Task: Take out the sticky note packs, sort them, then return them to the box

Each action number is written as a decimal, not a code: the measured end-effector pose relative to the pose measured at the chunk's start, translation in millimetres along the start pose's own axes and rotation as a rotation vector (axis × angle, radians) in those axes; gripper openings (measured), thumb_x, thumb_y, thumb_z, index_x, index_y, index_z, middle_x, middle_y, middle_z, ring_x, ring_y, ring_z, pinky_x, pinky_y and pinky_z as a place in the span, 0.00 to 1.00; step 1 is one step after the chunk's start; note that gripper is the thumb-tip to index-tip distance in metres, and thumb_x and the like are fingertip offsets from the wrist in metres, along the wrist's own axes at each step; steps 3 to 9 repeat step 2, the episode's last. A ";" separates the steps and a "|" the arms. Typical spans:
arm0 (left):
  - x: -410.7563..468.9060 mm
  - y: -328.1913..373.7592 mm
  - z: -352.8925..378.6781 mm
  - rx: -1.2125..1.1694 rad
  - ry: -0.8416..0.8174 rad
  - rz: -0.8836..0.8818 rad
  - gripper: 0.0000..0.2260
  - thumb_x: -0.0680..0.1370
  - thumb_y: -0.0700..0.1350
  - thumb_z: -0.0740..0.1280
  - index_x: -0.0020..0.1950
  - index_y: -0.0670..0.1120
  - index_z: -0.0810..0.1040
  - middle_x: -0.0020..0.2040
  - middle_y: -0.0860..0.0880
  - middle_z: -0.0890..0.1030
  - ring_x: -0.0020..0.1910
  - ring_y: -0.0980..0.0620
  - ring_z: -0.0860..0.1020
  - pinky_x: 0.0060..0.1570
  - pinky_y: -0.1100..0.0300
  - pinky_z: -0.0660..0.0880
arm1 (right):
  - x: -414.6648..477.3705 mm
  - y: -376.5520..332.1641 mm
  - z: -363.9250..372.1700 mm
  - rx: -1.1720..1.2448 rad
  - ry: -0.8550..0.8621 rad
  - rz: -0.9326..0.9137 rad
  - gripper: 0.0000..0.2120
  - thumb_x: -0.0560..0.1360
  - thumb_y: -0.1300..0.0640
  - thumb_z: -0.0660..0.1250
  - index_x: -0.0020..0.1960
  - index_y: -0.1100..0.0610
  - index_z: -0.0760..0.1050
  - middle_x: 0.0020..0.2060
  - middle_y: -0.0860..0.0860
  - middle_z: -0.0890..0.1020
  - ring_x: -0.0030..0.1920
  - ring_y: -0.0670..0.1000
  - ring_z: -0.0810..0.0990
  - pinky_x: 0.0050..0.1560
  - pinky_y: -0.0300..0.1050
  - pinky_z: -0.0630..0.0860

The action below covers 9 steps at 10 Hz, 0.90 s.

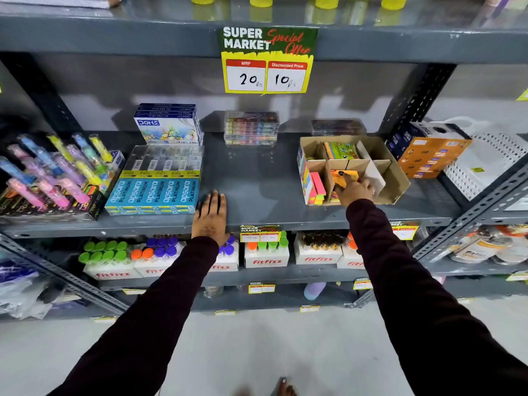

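At the near edge of the grey metal shelf (pixel 257 178), a person in dark sleeves reaches in with both arms. To the left, the left hand (pixel 210 215) lies flat on the bare shelf with fingers straight and together, holding nothing, just beside the stacked blue pencil boxes (pixel 153 195). Farther right, the right hand (pixel 354 190) has its fingers curled around an orange sticky note pack (pixel 343 177) standing in a middle compartment of the open brown cardboard divider box (pixel 394 181); whether the pack is lifted clear cannot be told. Pink and yellow sticky note strips (pixel 317 190) fill the box's near-left compartment, and a green-and-yellow sticky note pack (pixel 341 150) sits in a far one. Such packs look light and fairly stiff, likely wrapped and a little slippery, so a pinch across the two flat faces near the top edge should suit. Beyond hangs a green-and-yellow price sign (pixel 267 60).
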State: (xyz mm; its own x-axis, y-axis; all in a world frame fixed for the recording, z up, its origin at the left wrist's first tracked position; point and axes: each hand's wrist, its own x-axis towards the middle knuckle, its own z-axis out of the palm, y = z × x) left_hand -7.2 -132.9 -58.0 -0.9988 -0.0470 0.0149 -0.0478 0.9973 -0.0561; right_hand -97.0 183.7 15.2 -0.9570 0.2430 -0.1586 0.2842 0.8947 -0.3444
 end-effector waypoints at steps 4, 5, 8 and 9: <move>0.6 4.2 -8.0 -0.024 -0.051 -0.009 0.43 0.72 0.44 0.69 0.74 0.38 0.42 0.77 0.38 0.48 0.76 0.41 0.48 0.74 0.46 0.52 | -2.1 -10.9 -11.7 -0.024 0.045 0.059 0.29 0.79 0.45 0.55 0.76 0.56 0.55 0.73 0.66 0.60 0.73 0.66 0.60 0.73 0.60 0.58; 0.6 4.2 -8.0 -0.024 -0.051 -0.009 0.43 0.72 0.44 0.69 0.74 0.38 0.42 0.77 0.38 0.48 0.76 0.41 0.48 0.74 0.46 0.52 | -2.1 -10.9 -11.7 -0.024 0.045 0.059 0.29 0.79 0.45 0.55 0.76 0.56 0.55 0.73 0.66 0.60 0.73 0.66 0.60 0.73 0.60 0.58; 0.6 4.2 -8.0 -0.024 -0.051 -0.009 0.43 0.72 0.44 0.69 0.74 0.38 0.42 0.77 0.38 0.48 0.76 0.41 0.48 0.74 0.46 0.52 | -2.1 -10.9 -11.7 -0.024 0.045 0.059 0.29 0.79 0.45 0.55 0.76 0.56 0.55 0.73 0.66 0.60 0.73 0.66 0.60 0.73 0.60 0.58; 0.6 4.2 -8.0 -0.024 -0.051 -0.009 0.43 0.72 0.44 0.69 0.74 0.38 0.42 0.77 0.38 0.48 0.76 0.41 0.48 0.74 0.46 0.52 | -2.1 -10.9 -11.7 -0.024 0.045 0.059 0.29 0.79 0.45 0.55 0.76 0.56 0.55 0.73 0.66 0.60 0.73 0.66 0.60 0.73 0.60 0.58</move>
